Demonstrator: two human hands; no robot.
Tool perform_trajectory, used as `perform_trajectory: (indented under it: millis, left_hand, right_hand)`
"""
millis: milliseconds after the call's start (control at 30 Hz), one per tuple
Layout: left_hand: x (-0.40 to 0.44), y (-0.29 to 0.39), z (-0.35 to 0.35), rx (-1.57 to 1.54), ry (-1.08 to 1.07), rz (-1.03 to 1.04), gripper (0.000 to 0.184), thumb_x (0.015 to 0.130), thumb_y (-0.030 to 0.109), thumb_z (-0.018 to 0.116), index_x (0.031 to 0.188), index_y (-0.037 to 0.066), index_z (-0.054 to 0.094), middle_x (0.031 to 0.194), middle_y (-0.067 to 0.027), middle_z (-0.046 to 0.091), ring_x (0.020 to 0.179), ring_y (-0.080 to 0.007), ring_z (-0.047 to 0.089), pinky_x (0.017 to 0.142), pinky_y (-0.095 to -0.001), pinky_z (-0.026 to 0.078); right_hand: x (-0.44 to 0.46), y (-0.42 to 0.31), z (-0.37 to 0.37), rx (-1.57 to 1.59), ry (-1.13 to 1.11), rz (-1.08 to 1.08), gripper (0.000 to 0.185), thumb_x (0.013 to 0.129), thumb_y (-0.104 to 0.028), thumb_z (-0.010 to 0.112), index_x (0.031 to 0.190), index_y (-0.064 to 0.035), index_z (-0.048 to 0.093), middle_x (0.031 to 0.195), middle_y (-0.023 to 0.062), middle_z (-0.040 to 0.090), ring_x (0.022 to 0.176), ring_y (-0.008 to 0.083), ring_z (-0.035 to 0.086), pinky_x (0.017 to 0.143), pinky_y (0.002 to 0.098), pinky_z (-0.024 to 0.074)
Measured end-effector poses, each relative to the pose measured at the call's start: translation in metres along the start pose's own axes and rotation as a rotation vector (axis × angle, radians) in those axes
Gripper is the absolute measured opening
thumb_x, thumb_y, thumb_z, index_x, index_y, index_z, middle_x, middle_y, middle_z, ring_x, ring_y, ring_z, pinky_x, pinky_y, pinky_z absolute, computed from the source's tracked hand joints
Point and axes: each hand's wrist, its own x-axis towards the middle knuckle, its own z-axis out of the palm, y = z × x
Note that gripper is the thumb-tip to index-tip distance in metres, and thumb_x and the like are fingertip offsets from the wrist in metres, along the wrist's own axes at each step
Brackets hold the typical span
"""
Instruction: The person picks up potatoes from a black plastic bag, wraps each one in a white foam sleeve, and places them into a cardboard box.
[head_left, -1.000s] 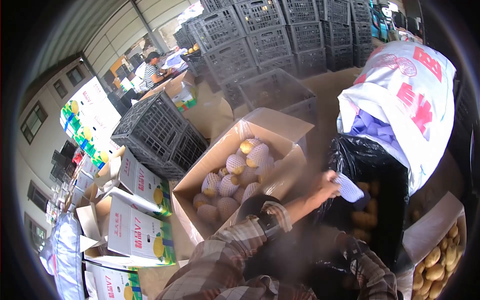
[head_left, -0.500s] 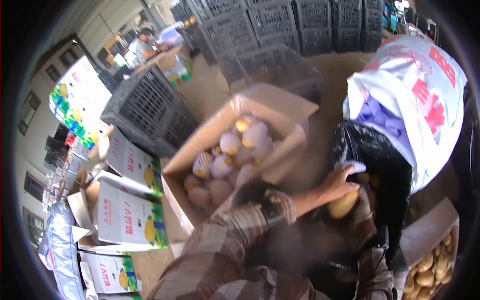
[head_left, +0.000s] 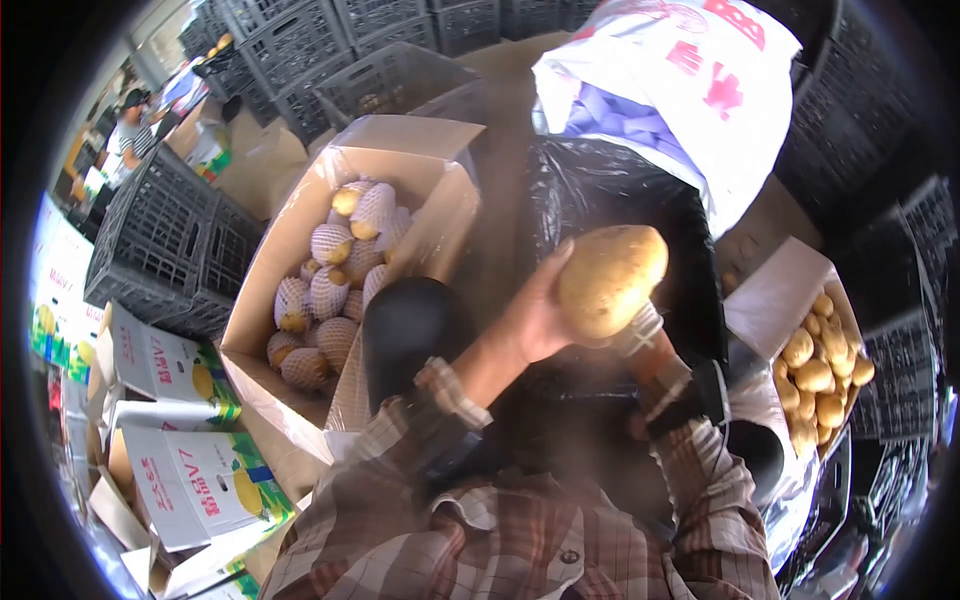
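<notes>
A large yellow-brown potato (head_left: 612, 280) is held up in front of me, bare of any netting. My left hand (head_left: 545, 310) grips it from the left, with its thumb along the near side. Just behind the potato's lower right is my right hand (head_left: 648, 335), in what looks like a pale glove; its fingers are hidden. Beneath both hands lies black plastic sheeting (head_left: 570, 195). Left of them, an open cardboard box (head_left: 440, 230) contains several potatoes in pale foam nets (head_left: 328, 290).
A white sack (head_left: 690, 110) with red print, holding purple foam nets (head_left: 620, 122), lies beyond the plastic. Bare potatoes (head_left: 820, 370) fill a box at right. Black crates (head_left: 160, 230) and printed cartons (head_left: 190, 490) stand left. Another person (head_left: 132, 130) is farther off.
The potato has come up out of the black plastic area toward me in my left hand. The foam net that was at my left fingers is out of sight. My view has turned right.
</notes>
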Motion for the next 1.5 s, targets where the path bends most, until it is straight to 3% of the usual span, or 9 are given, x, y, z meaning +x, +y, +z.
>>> perform_trajectory:
  millis: [200,433,667,767,867,967,1100,1233,1500]
  left_hand:
    - [-0.037,0.022,-0.004,-0.058,0.202,0.159,0.052,0.086,0.043,0.042,0.121,0.005,0.045,0.111,-0.0146,0.057,0.095,-0.0295,0.059,0.073,-0.0559,0.050]
    - [-0.048,0.067,0.007,0.896,0.527,0.682,0.046,0.081,0.016,0.051,0.122,-0.002,0.043,0.116,-0.0105,0.049,0.106,-0.0173,0.048,0.091,-0.0285,0.038]
    - [-0.111,0.181,-0.076,0.768,0.791,0.617,0.045,0.086,0.032,0.046,0.119,0.002,0.047,0.115,-0.0104,0.056,0.106,-0.0221,0.054,0.091,-0.0353,0.042]
    - [-0.138,0.206,-0.083,1.324,1.391,-0.052,0.044,0.085,0.029,0.050,0.120,0.002,0.049,0.106,-0.0097,0.059,0.094,-0.0185,0.056,0.081,-0.0311,0.046]
    - [-0.165,0.251,-0.159,1.723,1.188,-0.070,0.039,0.082,0.017,0.057,0.116,-0.001,0.052,0.100,-0.0061,0.060,0.086,-0.0150,0.058,0.065,-0.0252,0.049]
    - [-0.063,0.203,-0.094,1.747,0.938,0.389,0.024,0.083,0.010,0.057,0.105,0.000,0.060,0.089,-0.0032,0.061,0.071,-0.0076,0.054,0.062,-0.0200,0.045]
    - [0.076,0.153,-0.059,1.841,0.486,0.255,0.018,0.083,0.007,0.058,0.099,0.000,0.062,0.086,-0.0021,0.060,0.073,-0.0076,0.054,0.065,-0.0212,0.044]
    - [0.203,0.124,-0.088,2.094,0.234,0.380,0.021,0.080,0.019,0.058,0.091,0.003,0.064,0.083,-0.0141,0.062,0.077,-0.0277,0.060,0.070,-0.0325,0.046]
    - [0.379,0.103,-0.127,2.265,0.381,0.578,0.039,0.082,0.038,0.050,0.092,0.003,0.063,0.091,-0.0174,0.063,0.086,-0.0339,0.058,0.074,-0.0414,0.043]
  right_hand:
    - [-0.024,-0.064,0.152,0.095,0.118,0.062,0.024,0.085,-0.017,0.056,0.104,-0.0022,0.056,0.099,0.0098,0.060,0.088,0.0203,0.059,0.082,0.0300,0.0459]
    - [-0.024,-0.008,0.252,-1.671,-0.131,-1.245,0.016,0.072,-0.012,0.055,0.087,-0.0057,0.057,0.080,0.0120,0.058,0.065,0.0274,0.058,0.056,0.0362,0.0479]
    - [0.007,-0.012,0.174,-1.638,-0.391,-0.550,0.022,0.076,-0.029,0.061,0.090,-0.0121,0.061,0.081,0.0143,0.061,0.078,0.0313,0.060,0.066,0.0390,0.0482]
    - [0.013,-0.094,0.111,-1.969,0.173,0.264,0.031,0.077,-0.034,0.058,0.099,-0.0125,0.062,0.091,0.0130,0.064,0.085,0.0306,0.061,0.072,0.0387,0.0479]
    - [0.035,-0.118,-0.031,-2.113,0.442,0.737,0.033,0.082,-0.031,0.051,0.104,-0.0093,0.062,0.104,0.0119,0.062,0.100,0.0304,0.058,0.078,0.0397,0.0480]
    - [0.045,-0.111,-0.110,-1.997,0.424,0.458,0.032,0.084,-0.025,0.047,0.108,-0.0091,0.061,0.112,0.0119,0.059,0.104,0.0309,0.056,0.082,0.0400,0.0475]
    - [0.066,-0.107,-0.087,-1.872,0.802,0.585,0.028,0.086,-0.020,0.043,0.102,-0.0083,0.063,0.110,0.0128,0.059,0.105,0.0294,0.056,0.081,0.0404,0.0490]
    - [0.090,-0.066,-0.155,-2.322,0.966,0.398,0.022,0.086,-0.019,0.046,0.095,-0.0049,0.060,0.093,0.0122,0.063,0.095,0.0262,0.060,0.071,0.0366,0.0524]
    - [0.092,-0.071,-0.164,-2.247,0.899,0.148,0.015,0.080,-0.014,0.053,0.077,-0.0106,0.067,0.081,0.0102,0.065,0.082,0.0249,0.064,0.067,0.0341,0.0525]
